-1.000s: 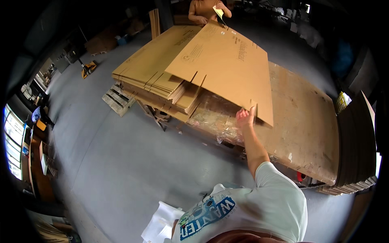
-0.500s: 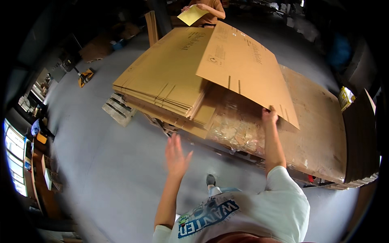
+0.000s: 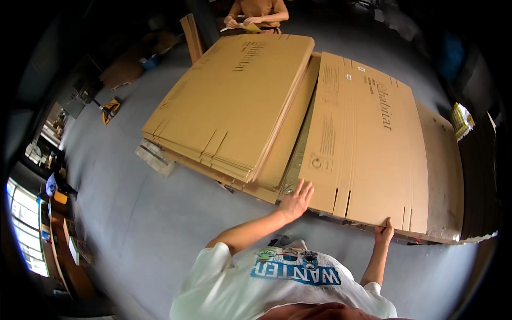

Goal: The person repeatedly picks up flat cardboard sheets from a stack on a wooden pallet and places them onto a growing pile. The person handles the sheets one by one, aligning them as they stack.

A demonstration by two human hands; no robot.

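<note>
A flat printed cardboard box blank (image 3: 368,144) with slots along its near edge lies over the worktable (image 3: 442,165). My right hand (image 3: 384,232) grips the near edge of this blank, thumb on top and the fingers partly hidden beneath. At its near left corner is my left hand (image 3: 296,204), fingers stretched out and touching or just over the cardboard. To the left rises a stack of similar box blanks (image 3: 229,101), printed side up, with no hand of mine on it.
Across the stack, a co-worker (image 3: 261,10) in a brown top holds a yellowish sheet (image 3: 249,28). A wooden pallet (image 3: 154,157) juts out under the stack. A yellow pallet jack (image 3: 110,111) stands far left. Dark upright sheets (image 3: 480,176) border the table's right end.
The blank in my right hand has come down from a slant and moved right, off the stack. My left hand has swung right to its corner. The co-worker's sheet is lower.
</note>
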